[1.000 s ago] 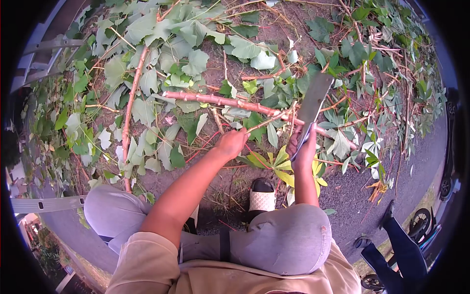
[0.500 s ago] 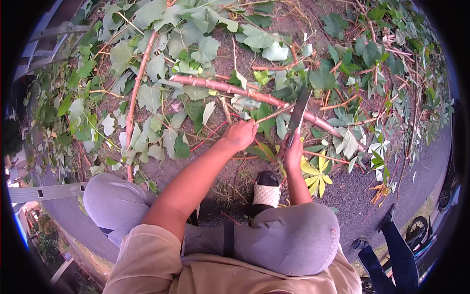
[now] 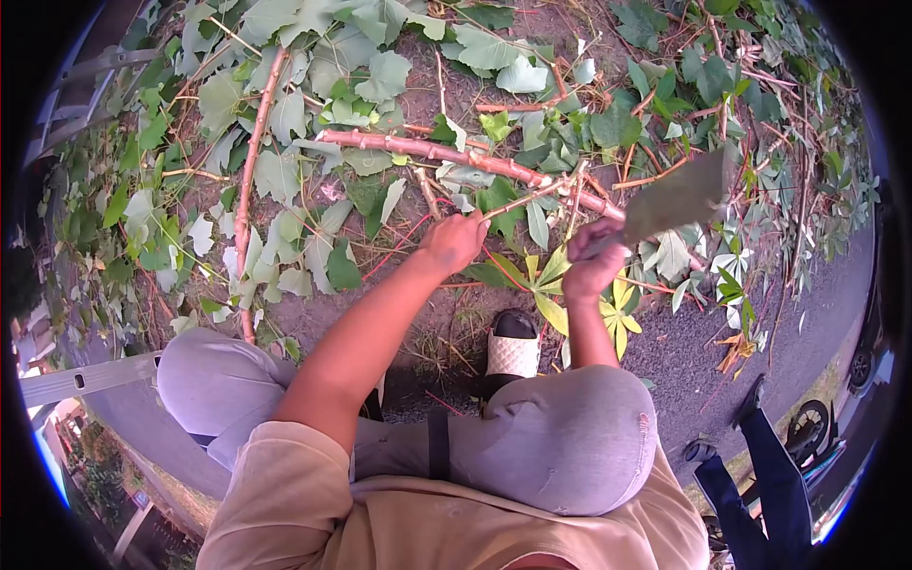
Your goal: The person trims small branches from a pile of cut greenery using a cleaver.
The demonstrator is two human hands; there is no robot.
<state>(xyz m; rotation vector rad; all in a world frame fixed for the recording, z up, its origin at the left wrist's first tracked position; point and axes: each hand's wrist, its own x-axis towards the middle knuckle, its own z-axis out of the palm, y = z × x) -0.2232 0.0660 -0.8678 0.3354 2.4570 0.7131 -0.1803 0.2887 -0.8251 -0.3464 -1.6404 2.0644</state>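
Note:
My left hand [image 3: 454, 242] is closed around the near end of a thin branch [image 3: 525, 199]. The far end of this branch lies at the thick reddish-brown branch [image 3: 427, 149], which runs across the leaves in front of me. In my right hand [image 3: 596, 258] is the handle of a cleaver [image 3: 676, 198], its broad blade tilted out to the right and blurred by motion. Below the blade is part of the thick branch. Yellow-green leaves [image 3: 551, 285] sit between my two hands, close to the right wrist.
Another long reddish stem [image 3: 256, 180] lies at the left among broad green leaves [image 3: 385, 76]. A metal ladder [image 3: 85, 378] reaches in from the left. My shoe [image 3: 513, 347] is below the hands. A person's legs [image 3: 750, 494] and a motorcycle [image 3: 809, 427] are at the lower right.
The cleaver has swung from upright beside the thin branch out to the right, its flat side now showing. My left hand keeps hold of the thin branch; the whole view has shifted slightly.

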